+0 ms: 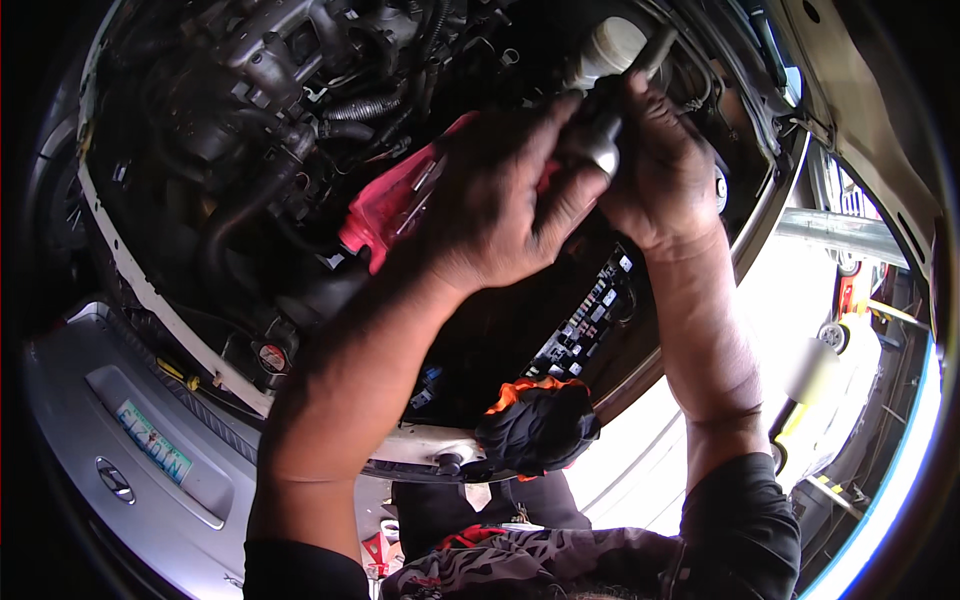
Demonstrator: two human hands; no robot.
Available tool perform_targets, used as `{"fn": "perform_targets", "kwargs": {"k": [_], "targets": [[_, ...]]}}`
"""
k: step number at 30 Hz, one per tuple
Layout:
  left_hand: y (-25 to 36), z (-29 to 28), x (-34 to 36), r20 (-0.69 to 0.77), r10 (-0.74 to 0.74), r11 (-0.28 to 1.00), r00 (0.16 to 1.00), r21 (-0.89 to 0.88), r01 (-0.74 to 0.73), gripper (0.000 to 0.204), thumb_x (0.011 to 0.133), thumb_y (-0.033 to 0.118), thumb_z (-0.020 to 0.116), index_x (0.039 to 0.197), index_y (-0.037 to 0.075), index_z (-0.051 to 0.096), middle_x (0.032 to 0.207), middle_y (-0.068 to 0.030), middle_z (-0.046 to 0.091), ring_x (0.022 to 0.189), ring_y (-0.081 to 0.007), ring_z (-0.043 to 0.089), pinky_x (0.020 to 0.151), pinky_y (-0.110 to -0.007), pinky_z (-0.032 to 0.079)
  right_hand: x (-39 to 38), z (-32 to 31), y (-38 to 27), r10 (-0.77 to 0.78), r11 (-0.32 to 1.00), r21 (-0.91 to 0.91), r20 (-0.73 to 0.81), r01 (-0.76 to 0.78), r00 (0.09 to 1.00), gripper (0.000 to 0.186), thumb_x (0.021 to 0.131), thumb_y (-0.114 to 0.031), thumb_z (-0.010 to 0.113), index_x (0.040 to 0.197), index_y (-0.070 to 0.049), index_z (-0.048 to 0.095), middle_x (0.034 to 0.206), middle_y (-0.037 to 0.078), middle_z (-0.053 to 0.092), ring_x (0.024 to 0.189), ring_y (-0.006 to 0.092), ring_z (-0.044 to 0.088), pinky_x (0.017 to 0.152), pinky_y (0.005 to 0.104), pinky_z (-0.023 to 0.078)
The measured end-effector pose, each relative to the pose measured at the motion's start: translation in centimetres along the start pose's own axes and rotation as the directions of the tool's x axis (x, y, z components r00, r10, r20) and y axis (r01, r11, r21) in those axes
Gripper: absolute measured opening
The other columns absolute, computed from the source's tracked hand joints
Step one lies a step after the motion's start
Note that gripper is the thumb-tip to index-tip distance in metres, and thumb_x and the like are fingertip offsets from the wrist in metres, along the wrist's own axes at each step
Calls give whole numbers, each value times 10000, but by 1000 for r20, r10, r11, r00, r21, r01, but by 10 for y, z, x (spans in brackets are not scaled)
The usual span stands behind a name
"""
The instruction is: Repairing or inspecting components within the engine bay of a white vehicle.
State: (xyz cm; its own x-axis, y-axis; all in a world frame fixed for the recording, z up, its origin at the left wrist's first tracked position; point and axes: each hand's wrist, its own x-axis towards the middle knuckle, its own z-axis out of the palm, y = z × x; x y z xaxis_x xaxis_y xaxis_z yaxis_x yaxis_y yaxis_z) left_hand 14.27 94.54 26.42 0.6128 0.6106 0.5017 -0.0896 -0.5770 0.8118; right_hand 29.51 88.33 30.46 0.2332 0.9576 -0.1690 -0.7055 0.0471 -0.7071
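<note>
Over the open engine bay, my two hands are raised close together. My right hand (662, 165) is closed round a dark hand tool with a shiny, rounded metal end (603, 152); its exact kind is not clear. The tool's shaft slants up to the right past my right thumb. My left hand (510, 190), slightly blurred, closes on the metal end between thumb and fingers. Below and left of it lies a pinkish-red tray or cloth (375, 220) carrying slim metal tools (418, 200), partly hidden by my left hand.
A whitish reservoir (612, 45) stands behind the tool. Hoses (365, 108) and engine parts fill the left. An uncovered fuse box (585, 315) sits below my hands. Black-and-orange gloves (540, 425) rest on the front edge. A yellow screwdriver (178, 373) lies by the silver car (75, 400).
</note>
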Motion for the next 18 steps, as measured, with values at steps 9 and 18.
{"fn": "perform_targets", "kwargs": {"k": [9,18], "targets": [[-6,-1,-85,19,-176,984,984,38,175,361,919,179,637,1209,-29,593,1090,-185,649,960,-351,660,828,-389,540,-24,-18,63,286,951,-22,-310,-307,907,192,988,-134,519,1092,11,590,915,77,625,783,181,631,712,330,537],[-103,23,-80,183,-788,512,588,726,460,257,909,229,580,1100,104,696,1032,-154,702,936,-333,689,818,-431,559,43,-33,37,85,836,-447,-468,-319,880,145,984,-174,515,934,-49,571,678,43,530,516,145,492,443,280,393]]}}
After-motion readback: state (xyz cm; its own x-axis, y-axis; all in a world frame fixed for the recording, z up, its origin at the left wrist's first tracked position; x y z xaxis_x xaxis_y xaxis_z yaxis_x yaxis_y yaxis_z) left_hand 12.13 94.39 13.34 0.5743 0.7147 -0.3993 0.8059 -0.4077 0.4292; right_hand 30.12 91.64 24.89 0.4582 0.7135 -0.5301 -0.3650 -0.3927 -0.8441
